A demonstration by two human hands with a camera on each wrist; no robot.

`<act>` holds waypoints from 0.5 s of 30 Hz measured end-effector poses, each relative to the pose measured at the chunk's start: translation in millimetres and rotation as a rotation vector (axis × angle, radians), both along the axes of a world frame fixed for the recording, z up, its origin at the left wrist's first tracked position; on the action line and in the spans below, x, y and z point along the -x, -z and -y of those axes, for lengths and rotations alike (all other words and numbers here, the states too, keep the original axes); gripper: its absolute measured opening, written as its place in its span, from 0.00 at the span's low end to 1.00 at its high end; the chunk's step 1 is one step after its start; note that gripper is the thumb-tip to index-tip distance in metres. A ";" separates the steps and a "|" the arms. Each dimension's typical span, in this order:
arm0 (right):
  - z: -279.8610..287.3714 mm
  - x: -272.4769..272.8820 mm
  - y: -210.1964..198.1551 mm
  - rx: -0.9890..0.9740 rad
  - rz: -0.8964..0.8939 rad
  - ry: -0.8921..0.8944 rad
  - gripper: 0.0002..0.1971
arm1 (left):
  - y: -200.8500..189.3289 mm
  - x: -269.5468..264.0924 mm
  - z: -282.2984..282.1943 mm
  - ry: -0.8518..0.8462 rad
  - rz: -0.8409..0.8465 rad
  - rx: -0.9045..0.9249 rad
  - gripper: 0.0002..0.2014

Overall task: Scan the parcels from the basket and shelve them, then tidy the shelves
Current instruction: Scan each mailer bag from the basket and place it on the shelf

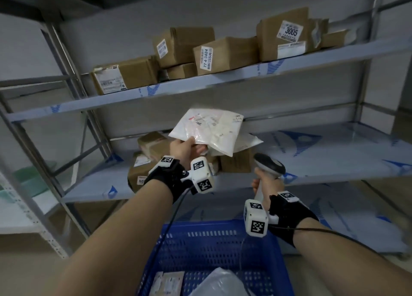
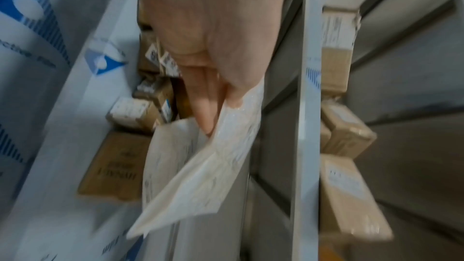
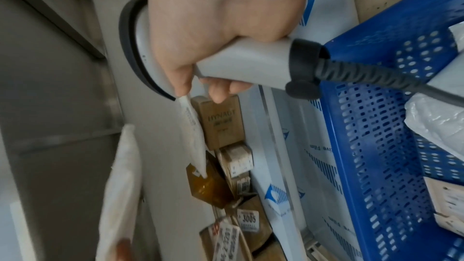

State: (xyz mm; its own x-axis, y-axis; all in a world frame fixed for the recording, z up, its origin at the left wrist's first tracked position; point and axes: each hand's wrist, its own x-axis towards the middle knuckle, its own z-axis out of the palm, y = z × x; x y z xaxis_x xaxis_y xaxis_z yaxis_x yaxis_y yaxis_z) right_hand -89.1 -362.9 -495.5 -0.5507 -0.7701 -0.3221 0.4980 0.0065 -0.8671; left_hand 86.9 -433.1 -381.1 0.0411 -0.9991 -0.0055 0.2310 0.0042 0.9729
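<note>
Two film-covered metal shelves [image 1: 312,153] hold parcels [image 1: 225,55].

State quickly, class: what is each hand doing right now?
Left hand: closed, pinching a white mailer bag by its edge.
Right hand: closed, gripping the handle of a barcode scanner.

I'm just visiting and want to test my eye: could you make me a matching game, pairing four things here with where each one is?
Things:
1. white mailer bag
2. barcode scanner
3. box labelled 3005
4. blue basket

Places:
A. top shelf
B. held in the right hand
C. below the arms, nearest the camera
D. pinched by the left hand

Pairs: 1-D, 2-B, 3-A, 4-C
</note>
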 end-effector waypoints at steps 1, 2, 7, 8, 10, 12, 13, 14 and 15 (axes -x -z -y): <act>2.7 8.4 1.9 -0.005 0.017 0.039 0.11 | 0.7 18.2 3.0 0.059 0.017 -0.004 0.15; 5.4 17.1 3.9 -0.006 0.033 0.080 0.11 | 1.7 37.3 4.3 0.110 0.042 -0.004 0.15; 15.9 67.3 18.1 0.013 0.094 0.281 0.15 | 19.2 138.3 16.1 0.298 0.054 -0.053 0.11; 16.1 74.4 20.6 0.004 0.086 0.294 0.15 | 23.8 152.5 20.3 0.327 0.061 -0.062 0.12; 15.0 91.7 26.3 -0.038 0.067 0.295 0.15 | 37.6 182.4 29.8 0.383 0.058 -0.070 0.15; 17.3 109.5 35.8 -0.080 0.051 0.300 0.16 | 51.2 206.5 38.6 0.422 0.090 -0.098 0.16; 19.7 118.2 42.7 -0.098 0.042 0.295 0.19 | 58.6 217.4 43.8 0.443 0.103 -0.126 0.16; 24.7 129.0 52.4 -0.112 0.032 0.300 0.25 | 65.2 227.0 47.3 0.466 0.105 -0.162 0.16; 28.4 140.1 61.4 -0.133 0.011 0.301 0.30 | 71.0 237.0 52.2 0.482 0.112 -0.190 0.14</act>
State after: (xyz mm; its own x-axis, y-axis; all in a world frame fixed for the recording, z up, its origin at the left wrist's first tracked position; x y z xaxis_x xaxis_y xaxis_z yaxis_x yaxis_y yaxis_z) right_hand -229.2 -391.3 -556.8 -0.7430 -0.5244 -0.4158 0.5040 -0.0298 -0.8632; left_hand -150.2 -485.3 -452.1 -0.4121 -0.8865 -0.2104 0.0575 -0.2558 0.9650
